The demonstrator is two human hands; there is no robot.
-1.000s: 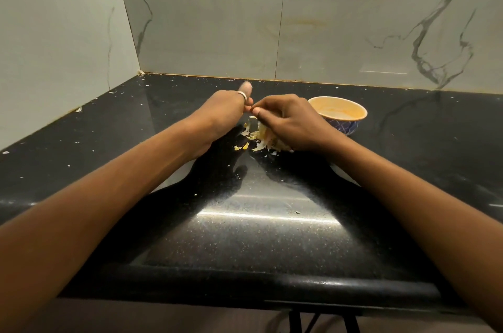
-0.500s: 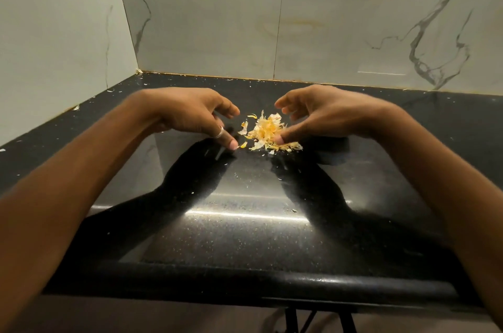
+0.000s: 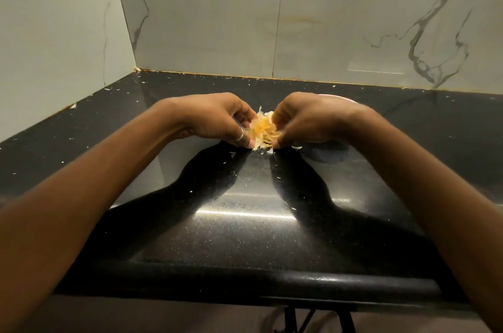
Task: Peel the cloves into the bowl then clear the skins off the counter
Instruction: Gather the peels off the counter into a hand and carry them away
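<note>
I see the left hand (image 3: 215, 120) and right hand (image 3: 313, 120) both curled around the heaped skins (image 3: 264, 131) mid-counter (image 3: 245, 223), glossy black stone flecked with scraps, cornered by veined marble wall tiles (image 3: 326, 33).

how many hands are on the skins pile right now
2. The left hand cups the skins from the left side, and the right hand from the right, both low on the counter. No other hand shows.
</note>
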